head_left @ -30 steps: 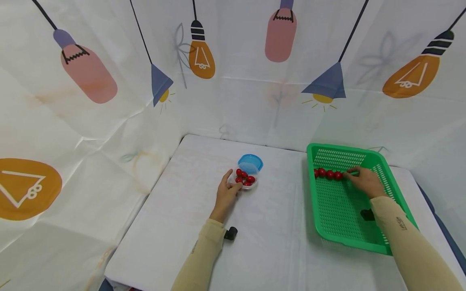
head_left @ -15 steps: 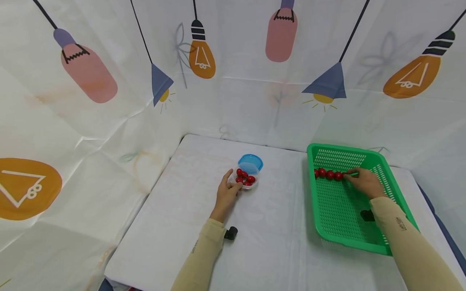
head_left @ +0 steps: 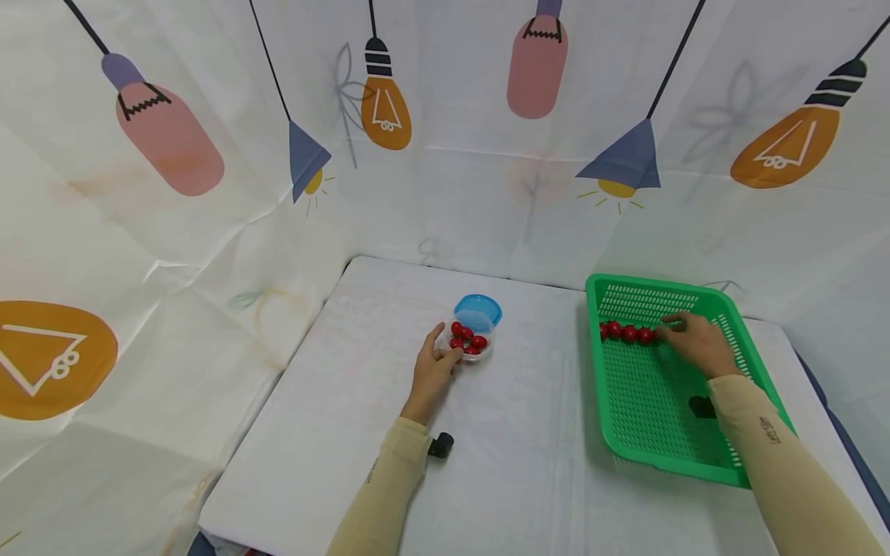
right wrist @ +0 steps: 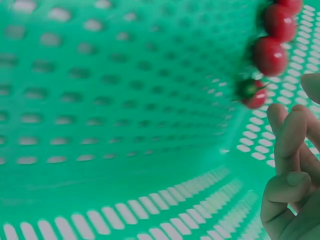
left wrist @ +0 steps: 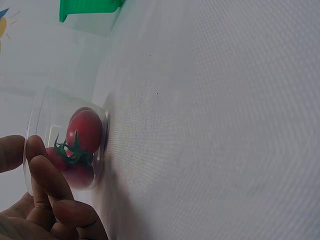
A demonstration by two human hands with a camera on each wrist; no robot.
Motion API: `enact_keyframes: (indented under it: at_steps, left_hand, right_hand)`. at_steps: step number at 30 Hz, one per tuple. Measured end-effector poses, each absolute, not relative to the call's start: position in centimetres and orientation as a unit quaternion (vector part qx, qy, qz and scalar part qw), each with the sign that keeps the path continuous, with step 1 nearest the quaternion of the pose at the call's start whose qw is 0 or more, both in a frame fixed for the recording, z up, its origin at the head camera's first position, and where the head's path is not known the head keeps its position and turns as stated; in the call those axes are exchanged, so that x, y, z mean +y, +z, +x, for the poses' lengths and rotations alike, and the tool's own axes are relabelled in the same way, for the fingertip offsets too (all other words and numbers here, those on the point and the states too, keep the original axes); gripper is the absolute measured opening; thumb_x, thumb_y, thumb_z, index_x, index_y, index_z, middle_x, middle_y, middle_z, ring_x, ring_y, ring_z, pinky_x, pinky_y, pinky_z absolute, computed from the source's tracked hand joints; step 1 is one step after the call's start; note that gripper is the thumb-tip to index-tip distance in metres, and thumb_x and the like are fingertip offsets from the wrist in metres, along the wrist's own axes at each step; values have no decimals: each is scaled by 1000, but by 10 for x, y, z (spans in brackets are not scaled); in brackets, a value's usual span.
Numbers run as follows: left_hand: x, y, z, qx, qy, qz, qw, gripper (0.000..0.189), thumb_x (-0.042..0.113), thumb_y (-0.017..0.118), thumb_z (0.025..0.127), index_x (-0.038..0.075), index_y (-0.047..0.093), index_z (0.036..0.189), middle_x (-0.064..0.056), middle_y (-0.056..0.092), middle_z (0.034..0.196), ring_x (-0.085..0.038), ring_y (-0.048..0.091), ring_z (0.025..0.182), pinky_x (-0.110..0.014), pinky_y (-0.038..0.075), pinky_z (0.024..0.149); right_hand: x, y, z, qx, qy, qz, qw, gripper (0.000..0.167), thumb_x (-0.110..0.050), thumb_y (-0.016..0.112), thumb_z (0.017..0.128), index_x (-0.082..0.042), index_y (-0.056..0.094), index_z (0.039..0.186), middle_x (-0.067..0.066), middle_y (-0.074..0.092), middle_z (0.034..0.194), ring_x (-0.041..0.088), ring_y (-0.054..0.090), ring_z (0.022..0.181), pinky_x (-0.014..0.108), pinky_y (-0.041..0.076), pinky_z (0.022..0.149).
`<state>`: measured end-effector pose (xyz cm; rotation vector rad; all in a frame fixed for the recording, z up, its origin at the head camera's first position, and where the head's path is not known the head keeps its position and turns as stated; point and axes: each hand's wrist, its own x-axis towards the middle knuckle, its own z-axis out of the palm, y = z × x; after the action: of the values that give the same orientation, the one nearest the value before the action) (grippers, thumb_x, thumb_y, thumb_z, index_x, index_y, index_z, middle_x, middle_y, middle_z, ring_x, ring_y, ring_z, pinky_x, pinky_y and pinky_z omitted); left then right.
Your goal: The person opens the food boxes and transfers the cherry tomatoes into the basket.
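My left hand [head_left: 433,377] grips the rim of a small clear plastic container [left wrist: 55,117] on the white table. Inside it are several red cherry tomatoes [left wrist: 85,131], one with a green stem. Its blue lid [head_left: 478,307] is at the far side of the container. Over on the right, my right hand [head_left: 698,344] is inside a green basket [head_left: 629,444], fingers apart and holding nothing. Just beyond its fingertips lies a row of cherry tomatoes [head_left: 630,333] along the basket's far part. The closest tomato [right wrist: 256,95] shows its green stem.
The white-covered table [head_left: 518,432] stretches between container and basket. A white sheet printed with lamps [head_left: 487,193] hangs behind and to the left. A black wrist camera [head_left: 441,445] sticks out from the left sleeve, another [head_left: 702,408] from the right.
My right hand has let go of the end tomato in the row, its fingers parting and lifting slightly. The left hand and container stay put.
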<state>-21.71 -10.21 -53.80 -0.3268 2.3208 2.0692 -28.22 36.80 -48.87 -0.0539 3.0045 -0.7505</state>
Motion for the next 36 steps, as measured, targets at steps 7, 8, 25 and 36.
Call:
enact_keyframes:
  at_steps: [7,8,25,36]
  left_hand:
    - [-102,-537,-217,738,668,-94,-1,66,17,67,96,22,40,156,-15,70,89,-23,60,75,-28,47,67]
    - [-102,-537,-217,738,668,-94,0,66,18,67,96,22,40,156,-15,70,89,-23,60,75,-28,48,67]
    - [-105,-540,-219,743,664,-85,21,70,21,69,96,24,36,158,-14,69,89,-19,60,75,-28,50,71]
    - [-105,-537,-216,746,662,-73,14,72,20,71,95,20,36,158,-19,68,88,-18,59,72,-27,49,73]
  right_hand:
    - [345,-464,-279,965,-257,-53,-21,53,-40,54,104,5,58,134,34,62,122,41,67,89,53,52,67]
    - [341,-461,-279,964,-259,-54,-26,53,-40,54,104,4,58,134,33,62,123,41,67,89,53,52,67]
    - [272,-416,-266,953,-274,-105,-68,51,-43,55,104,-6,59,138,21,65,124,40,65,101,50,51,69]
    - [230,-409,-268,943,-297,-129,-82,43,-38,59,103,-12,60,137,15,68,120,31,67,92,43,49,69]
